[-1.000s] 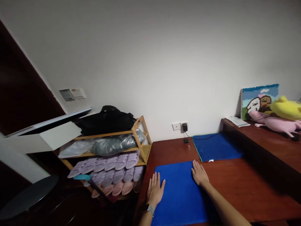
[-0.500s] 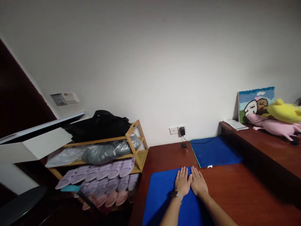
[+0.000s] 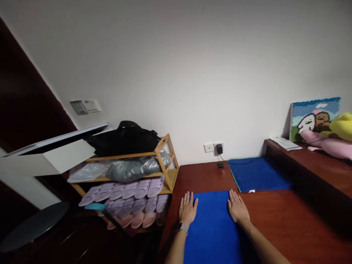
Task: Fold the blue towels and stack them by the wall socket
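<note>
Reddish desk; blue cloth between hands, palms down, fingers extended.

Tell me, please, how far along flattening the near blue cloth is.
The near blue cloth already looks spread flat on the table. The left hand and right hand rest at its far corners, apparently smoothing it. Little seems left: no big crease shows.

Both hands flat on blue cloth.
</note>
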Tool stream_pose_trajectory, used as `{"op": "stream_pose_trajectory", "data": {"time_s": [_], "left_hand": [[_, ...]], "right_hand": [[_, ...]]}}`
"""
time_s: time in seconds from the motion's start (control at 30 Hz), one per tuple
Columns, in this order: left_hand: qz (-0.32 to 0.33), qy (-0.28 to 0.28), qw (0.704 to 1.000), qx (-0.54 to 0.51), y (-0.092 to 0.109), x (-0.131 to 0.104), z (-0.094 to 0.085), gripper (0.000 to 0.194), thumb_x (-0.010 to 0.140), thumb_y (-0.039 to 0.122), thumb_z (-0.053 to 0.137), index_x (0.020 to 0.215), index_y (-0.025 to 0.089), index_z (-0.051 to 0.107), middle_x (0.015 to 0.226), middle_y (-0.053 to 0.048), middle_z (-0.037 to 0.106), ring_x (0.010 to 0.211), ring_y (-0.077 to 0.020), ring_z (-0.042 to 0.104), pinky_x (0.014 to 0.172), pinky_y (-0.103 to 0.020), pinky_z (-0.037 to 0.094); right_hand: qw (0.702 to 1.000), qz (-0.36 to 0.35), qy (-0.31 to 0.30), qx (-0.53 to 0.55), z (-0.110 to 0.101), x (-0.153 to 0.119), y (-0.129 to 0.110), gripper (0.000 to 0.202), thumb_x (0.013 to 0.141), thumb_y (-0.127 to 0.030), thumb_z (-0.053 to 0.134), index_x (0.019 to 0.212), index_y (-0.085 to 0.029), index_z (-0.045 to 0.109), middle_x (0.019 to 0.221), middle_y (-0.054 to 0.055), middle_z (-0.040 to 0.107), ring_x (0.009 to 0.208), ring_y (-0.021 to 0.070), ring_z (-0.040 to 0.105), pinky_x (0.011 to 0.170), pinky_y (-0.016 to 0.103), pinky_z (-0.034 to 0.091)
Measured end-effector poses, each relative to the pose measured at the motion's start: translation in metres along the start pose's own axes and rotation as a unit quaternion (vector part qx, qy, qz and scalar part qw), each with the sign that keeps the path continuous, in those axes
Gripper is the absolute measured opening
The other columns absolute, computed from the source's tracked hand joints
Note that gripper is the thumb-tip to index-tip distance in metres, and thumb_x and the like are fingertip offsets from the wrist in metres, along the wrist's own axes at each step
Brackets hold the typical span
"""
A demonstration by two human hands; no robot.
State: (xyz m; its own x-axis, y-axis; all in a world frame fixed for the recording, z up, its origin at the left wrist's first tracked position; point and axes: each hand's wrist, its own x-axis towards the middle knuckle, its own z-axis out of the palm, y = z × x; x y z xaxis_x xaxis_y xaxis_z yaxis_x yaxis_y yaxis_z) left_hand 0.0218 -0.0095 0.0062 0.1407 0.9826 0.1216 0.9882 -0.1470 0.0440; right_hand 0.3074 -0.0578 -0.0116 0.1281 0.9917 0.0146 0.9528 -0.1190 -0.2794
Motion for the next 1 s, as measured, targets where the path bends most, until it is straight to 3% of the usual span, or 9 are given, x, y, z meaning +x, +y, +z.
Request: {"op": "stream_pose_trajectory", "data": {"time_s": [0.07, 0.2, 0.43, 0.53, 0.67, 0.77, 0.83, 1.0], "left_hand": [[-0.004, 0.007, 1.0, 0.004, -0.007, 0.001, 0.002, 0.073, 0.106, 0.057, 0.018, 0.162, 0.013, 0.036, 0.169, -0.013, 0.032, 0.158, -0.026, 0.027, 0.129, -0.047, 0.022], [-0.007, 0.016, 1.0, -0.007, -0.002, 0.001, 0.004, 0.072, 0.105, 0.058, 0.019, 0.162, 0.017, 0.036, 0.169, -0.012, 0.034, 0.158, -0.0259, 0.028, 0.129, -0.048, 0.022], [-0.014, 0.009, 0.999, -0.027, 0.0, 0.001, -0.006, 0.067, 0.106, 0.05, 0.023, 0.162, 0.015, 0.037, 0.168, -0.013, 0.037, 0.157, -0.0284, 0.029, 0.129, -0.05, 0.023], [0.016, 0.026, 0.999, -0.036, 0.027, -0.001, -0.008, 0.065, 0.107, 0.047, 0.019, 0.163, 0.017, 0.034, 0.168, -0.011, 0.037, 0.158, -0.0278, 0.027, 0.129, -0.051, 0.023], [0.131, 0.027, 0.987, -0.086, 0.097, -0.009, 0.003, 0.066, 0.108, 0.049, 0.014, 0.164, 0.019, 0.031, 0.17, -0.007, 0.032, 0.159, -0.0247, 0.025, 0.13, -0.047, 0.023], [0.156, -0.003, 0.982, -0.106, 0.135, -0.01, 0.017, 0.068, 0.108, 0.052, 0.011, 0.164, 0.02, 0.032, 0.171, -0.007, 0.03, 0.159, -0.0231, 0.023, 0.131, -0.046, 0.022], [0.152, -0.016, 0.983, -0.105, 0.143, -0.005, 0.022, 0.067, 0.107, 0.052, 0.012, 0.164, 0.022, 0.029, 0.171, -0.006, 0.03, 0.16, -0.0241, 0.022, 0.131, -0.048, 0.022], [0.163, -0.017, 0.981, -0.099, 0.137, 0.009, 0.021, 0.063, 0.107, 0.049, 0.017, 0.166, 0.027, 0.022, 0.171, -0.004, 0.03, 0.159, -0.0264, 0.022, 0.129, -0.054, 0.023]], "right_hand": [[1.0, 0.001, -0.002, -0.003, 0.001, 0.001, 0.001, 0.068, 0.103, -0.036, 0.016, 0.164, -0.006, 0.025, 0.172, 0.01, 0.024, 0.159, 0.0211, 0.021, 0.13, 0.04, 0.016], [1.0, 0.005, -0.001, -0.011, 0.0, 0.001, 0.0, 0.068, 0.103, -0.036, 0.018, 0.164, -0.006, 0.024, 0.172, 0.01, 0.024, 0.159, 0.0217, 0.021, 0.13, 0.042, 0.015], [0.999, 0.012, -0.016, -0.03, -0.002, 0.0, -0.001, 0.069, 0.103, -0.038, 0.015, 0.165, -0.008, 0.022, 0.173, 0.007, 0.021, 0.16, 0.0232, 0.017, 0.129, 0.042, 0.013], [1.0, 0.006, -0.007, -0.023, 0.0, 0.001, 0.0, 0.069, 0.103, -0.038, 0.015, 0.164, -0.008, 0.022, 0.173, 0.007, 0.022, 0.16, 0.0231, 0.016, 0.13, 0.042, 0.014], [1.0, 0.005, 0.003, -0.011, 0.001, 0.002, 0.0, 0.068, 0.103, -0.036, 0.017, 0.164, -0.008, 0.023, 0.172, 0.007, 0.022, 0.16, 0.0224, 0.017, 0.13, 0.042, 0.014], [1.0, 0.003, 0.002, -0.013, 0.002, 0.004, 0.0, 0.068, 0.102, -0.035, 0.019, 0.164, -0.008, 0.024, 0.172, 0.007, 0.02, 0.16, 0.0227, 0.017, 0.129, 0.042, 0.016], [1.0, 0.006, 0.003, -0.012, 0.003, 0.007, -0.001, 0.067, 0.101, -0.034, 0.02, 0.164, -0.009, 0.027, 0.172, 0.008, 0.021, 0.16, 0.0229, 0.018, 0.129, 0.043, 0.016], [1.0, 0.022, 0.007, -0.004, 0.006, 0.016, -0.003, 0.067, 0.101, -0.034, 0.021, 0.163, -0.009, 0.029, 0.171, 0.009, 0.023, 0.16, 0.024, 0.019, 0.13, 0.044, 0.015]]}}
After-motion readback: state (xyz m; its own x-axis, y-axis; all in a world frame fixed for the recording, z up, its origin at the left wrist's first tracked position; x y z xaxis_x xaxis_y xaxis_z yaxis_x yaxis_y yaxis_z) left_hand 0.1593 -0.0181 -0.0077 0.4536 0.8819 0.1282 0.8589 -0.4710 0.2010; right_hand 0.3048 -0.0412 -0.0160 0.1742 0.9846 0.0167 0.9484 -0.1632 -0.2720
